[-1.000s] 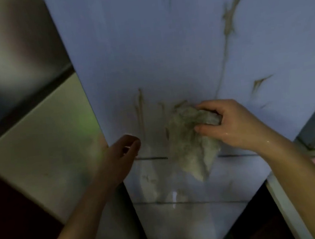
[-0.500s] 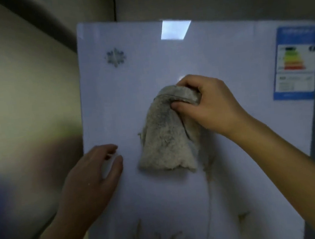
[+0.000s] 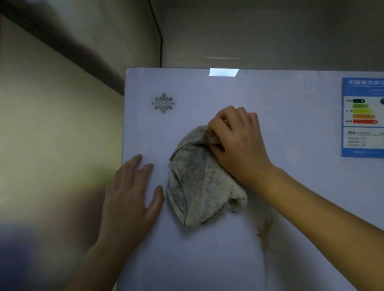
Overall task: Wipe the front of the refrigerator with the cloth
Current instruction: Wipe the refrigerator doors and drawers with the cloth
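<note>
Walls in a dull beige are closing in on the left and far side, meeting in a dark corner line above the appliance. Filling most of the view is the refrigerator, its pale lilac door facing the camera and carrying a faint brown twig pattern lower down.

The cloth, grey and mottled, is lying bunched against the upper middle of the door and hanging down in folds. It is sitting between the two hands. Its top corner is tucked under the right hand, and its left edge is just beside the left thumb without clearly touching it.

The right hand is curling its fingers and pinching that top corner, pressing it to the door. The left hand is lying flat with fingers spread, pressing on the door's left edge and holding nothing.

At the far right corner of the door a blue energy label is showing coloured bars running from green to red and a "1" in a black arrow; its other writing is too small to read. At the far left a snowflake logo is reading roughly "KINGHOME". A bright rectangular reflection is glinting on the top edge.
</note>
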A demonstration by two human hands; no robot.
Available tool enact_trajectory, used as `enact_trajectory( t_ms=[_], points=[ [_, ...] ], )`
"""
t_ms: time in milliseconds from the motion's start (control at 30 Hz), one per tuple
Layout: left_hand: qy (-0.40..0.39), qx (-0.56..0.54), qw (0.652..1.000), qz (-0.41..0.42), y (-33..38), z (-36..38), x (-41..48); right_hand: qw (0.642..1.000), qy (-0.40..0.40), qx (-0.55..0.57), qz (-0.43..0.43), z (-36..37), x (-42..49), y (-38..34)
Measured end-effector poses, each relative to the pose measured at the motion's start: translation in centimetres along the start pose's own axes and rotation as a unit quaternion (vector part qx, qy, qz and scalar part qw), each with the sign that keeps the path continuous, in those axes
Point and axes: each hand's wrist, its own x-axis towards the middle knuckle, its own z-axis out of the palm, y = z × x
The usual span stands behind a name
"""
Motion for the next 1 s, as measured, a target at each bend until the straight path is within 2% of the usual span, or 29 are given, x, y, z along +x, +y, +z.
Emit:
enact_trajectory(
  t_ms=[200, 367, 500, 667, 733, 900, 1000],
  points=[
    [-0.001, 0.007, 1.000, 0.001, 0.1, 0.5, -0.4, 0.989, -0.095, 0.058, 0.101, -0.3, -0.4, -0.8],
    [0.013, 0.005, 1.000, 0.004, 0.1, 0.9, -0.5, 0.987, -0.058, 0.060, 0.135, -0.3, -1.7, -2.2],
    [0.024, 0.007, 1.000, 0.005, 0.2, 1.1, -0.6, 0.993, -0.010, 0.045, 0.110, 0.0, -3.2, -2.5],
    [0.031, 0.011, 0.999, 0.009, 0.0, 1.5, -0.8, 0.995, -0.009, 0.048, 0.089, 0.8, -3.7, -2.8],
    [0.033, 0.013, 0.999, 0.014, -0.2, 1.6, -0.9, 0.994, -0.022, 0.052, 0.097, 0.6, -4.0, -3.1],
    [0.055, 0.009, 0.998, 0.035, -0.7, 2.1, -1.3, 0.983, -0.135, 0.051, 0.113, 0.1, -5.9, -4.5],
    [0.067, -0.001, 0.997, 0.049, -0.9, 2.5, -1.9, 0.990, -0.104, 0.050, 0.086, 0.6, -6.7, -4.1]
  ],
)
